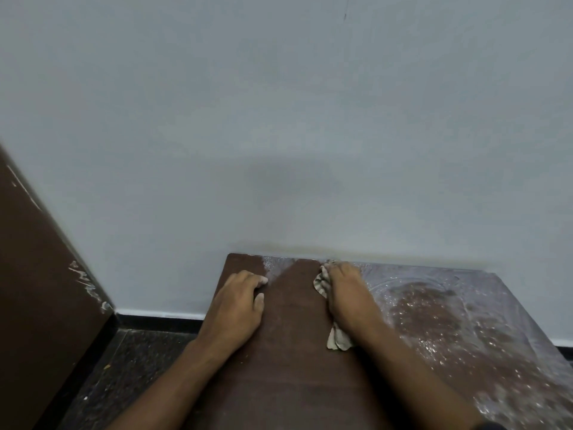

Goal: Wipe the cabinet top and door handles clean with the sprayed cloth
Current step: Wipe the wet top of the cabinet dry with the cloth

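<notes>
In the head view, a person is leaning over a brown cabinet top [288, 352] that is standing against a pale grey-blue wall [279, 119]. The right hand [342, 293] is lying palm down on a crumpled, light-coloured cloth [321, 282], close to the back edge of the top where it meets the wall. Its fingers are curling over the cloth and pressing it to the surface, so this grip is clamped on the cloth. Part of the cloth is bunching out past the fingertips on the left, and another fold [338, 339] is trailing out beneath the wrist.

The left hand [238, 308] is resting flat on the left part of the cabinet top, near its left edge, with fingers relaxed and slightly bent and nothing held; this grip is apart. The two hands are lying side by side with a strip of bare brown surface between them.

To the right of the right hand, the cabinet top is showing a whitish, speckled film with swirled streaks [449, 311]; a small patch of the same film is sitting between the hands at the back edge.

At the left, a dark brown panel [34, 290] with scuffed white marks is leaning into the frame, and a dark speckled floor [130, 361] is showing below, with a black skirting strip [155, 318] along the wall.
</notes>
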`<state>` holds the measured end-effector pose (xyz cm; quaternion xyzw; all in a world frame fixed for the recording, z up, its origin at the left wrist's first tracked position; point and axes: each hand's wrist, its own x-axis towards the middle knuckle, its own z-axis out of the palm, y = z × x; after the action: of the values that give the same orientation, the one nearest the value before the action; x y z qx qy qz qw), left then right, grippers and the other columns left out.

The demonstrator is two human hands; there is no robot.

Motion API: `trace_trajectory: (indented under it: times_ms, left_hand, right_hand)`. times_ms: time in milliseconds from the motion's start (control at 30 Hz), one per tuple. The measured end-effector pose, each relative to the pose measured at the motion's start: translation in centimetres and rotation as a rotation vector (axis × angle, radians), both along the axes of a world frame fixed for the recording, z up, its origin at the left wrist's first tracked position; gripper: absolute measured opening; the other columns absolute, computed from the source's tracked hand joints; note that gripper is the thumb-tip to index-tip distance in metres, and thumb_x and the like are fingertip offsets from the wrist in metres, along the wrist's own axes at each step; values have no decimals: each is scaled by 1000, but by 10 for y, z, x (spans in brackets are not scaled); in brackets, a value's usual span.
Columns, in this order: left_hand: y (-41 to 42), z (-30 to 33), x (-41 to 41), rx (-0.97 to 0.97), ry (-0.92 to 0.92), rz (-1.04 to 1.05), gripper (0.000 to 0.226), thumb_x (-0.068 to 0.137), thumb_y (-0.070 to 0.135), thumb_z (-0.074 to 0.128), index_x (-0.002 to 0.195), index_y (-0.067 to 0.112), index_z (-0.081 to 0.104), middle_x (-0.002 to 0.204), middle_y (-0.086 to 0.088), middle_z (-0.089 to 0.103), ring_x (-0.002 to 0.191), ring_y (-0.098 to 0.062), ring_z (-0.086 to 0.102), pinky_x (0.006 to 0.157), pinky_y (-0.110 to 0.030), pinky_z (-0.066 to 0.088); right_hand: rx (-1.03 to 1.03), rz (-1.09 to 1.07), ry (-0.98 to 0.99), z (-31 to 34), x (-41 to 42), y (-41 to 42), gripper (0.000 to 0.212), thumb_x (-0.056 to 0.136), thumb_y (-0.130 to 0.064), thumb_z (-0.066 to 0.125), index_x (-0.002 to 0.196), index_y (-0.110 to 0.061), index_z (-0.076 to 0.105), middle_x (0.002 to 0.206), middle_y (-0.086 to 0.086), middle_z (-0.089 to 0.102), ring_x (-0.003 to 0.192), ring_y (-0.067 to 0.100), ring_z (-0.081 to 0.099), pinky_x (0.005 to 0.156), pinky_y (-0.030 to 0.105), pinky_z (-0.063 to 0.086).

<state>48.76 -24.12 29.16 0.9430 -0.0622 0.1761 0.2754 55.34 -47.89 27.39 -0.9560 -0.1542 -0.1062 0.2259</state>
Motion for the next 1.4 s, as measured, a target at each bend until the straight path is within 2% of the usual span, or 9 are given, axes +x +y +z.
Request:
trace_trajectory:
  times_ms: [200,400,567,700,833,933,1067,1233,1400]
  left_hand:
    - [1,3,4,-21,27,7,27,90,19,61,117,21,63,109,11,59,103,-9,54,92,-25,47]
    - [10,12,-2,-77,42,61,28,94,20,56,121,23,61,115,11,58,108,-6,55,93,-23,48]
    - [22,11,-2,-90,36,88,27,91,13,56,117,20,62,114,7,59,108,-10,56,93,-23,45]
    - [25,12,-3,-121,42,113,30,92,12,55,120,20,61,114,7,58,102,-6,57,93,-20,45]
    - [28,12,-3,-147,62,165,32,92,14,54,123,19,62,111,7,59,97,-6,58,90,-19,46]
    - [34,13,0,-163,120,170,34,93,17,54,126,19,62,110,7,59,94,-3,58,89,-19,48]
    - [37,14,-1,-193,182,145,36,92,19,58,128,20,59,108,10,56,94,-1,58,88,-17,48]
    - [17,17,2,-111,137,129,38,94,26,58,132,23,56,121,8,58,112,-4,54,98,-22,46]
    - [-4,17,-1,-99,107,68,38,94,27,57,132,23,56,120,10,58,112,-4,51,99,-23,45]
  right_hand:
    - [19,347,-33,-3,-71,28,45,99,-25,49,144,-19,50,147,-1,48,141,14,37,121,30,27]
    - [0,115,2,8,5,53,31,102,-21,48,130,-10,55,127,8,54,118,24,47,105,38,41]
    - [-53,436,-17,9,-6,92,41,100,-24,49,138,-10,52,138,6,53,130,21,44,113,33,37]
    - [-58,271,-22,7,20,98,40,100,-25,51,137,-11,53,131,8,53,122,25,46,107,39,42]
    - [-41,362,-52,6,11,117,42,100,-29,49,138,-12,51,129,7,52,120,24,46,107,36,41]
    - [-22,294,-51,1,23,109,38,100,-31,50,135,-14,52,127,4,53,120,22,47,106,34,41]
    - [-41,63,-70,-13,10,72,36,98,-27,56,131,-12,56,123,5,59,119,24,51,109,35,37]
    - [-7,-325,-46,-19,-18,25,34,101,-21,50,133,-9,54,131,10,56,127,26,48,111,42,40]
    - [-40,-193,-28,-10,2,37,34,98,-14,50,132,-8,54,126,9,57,120,23,49,110,34,38]
